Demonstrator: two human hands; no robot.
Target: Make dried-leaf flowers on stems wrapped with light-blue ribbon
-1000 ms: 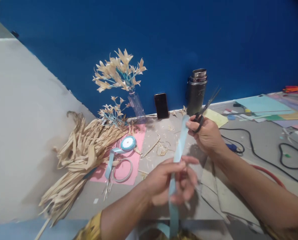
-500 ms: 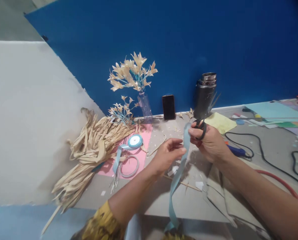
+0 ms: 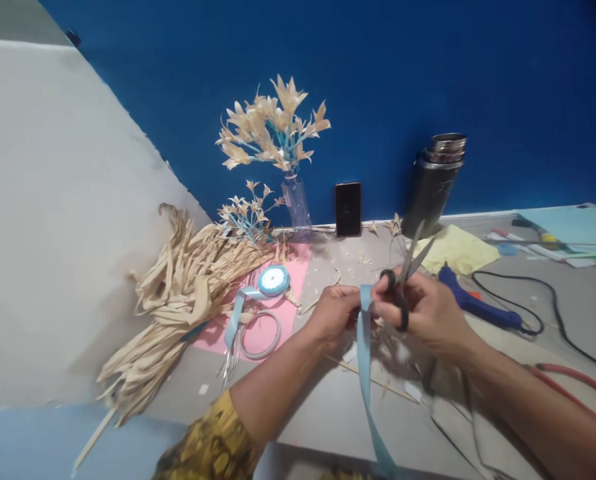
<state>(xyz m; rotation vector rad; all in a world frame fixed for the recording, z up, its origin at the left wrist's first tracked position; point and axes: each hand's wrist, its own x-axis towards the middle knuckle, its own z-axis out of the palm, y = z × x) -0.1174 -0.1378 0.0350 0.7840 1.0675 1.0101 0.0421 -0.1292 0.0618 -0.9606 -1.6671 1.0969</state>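
Observation:
A strip of light blue ribbon (image 3: 365, 360) hangs down past the table's front edge, its upper end folded over between my hands. My left hand (image 3: 334, 312) is closed on the ribbon near its top. In my right hand (image 3: 423, 310) are black-handled scissors (image 3: 408, 263), blades pointing up and slightly apart; its fingertips also touch the ribbon's upper end. On a pink sheet (image 3: 298, 267) to the left lies a spool of blue ribbon (image 3: 273, 281) with its loose end trailing, beside a pale ring (image 3: 261, 335) and several thin wires.
Dried husks (image 3: 188, 287) are heaped at left. Behind stand husk flowers (image 3: 273, 127) in a clear bottle (image 3: 298, 207), a phone (image 3: 348, 209) and a dark flask (image 3: 435, 183). A blue glue gun (image 3: 478, 307) with its cord lies right, near yellow paper (image 3: 458, 250) and red-handled pliers (image 3: 573, 383).
My hands have come together lower at the ribbon's top, and my left fingers have closed on it. The scissors have tipped and their blades show spread. The view has shifted slightly.

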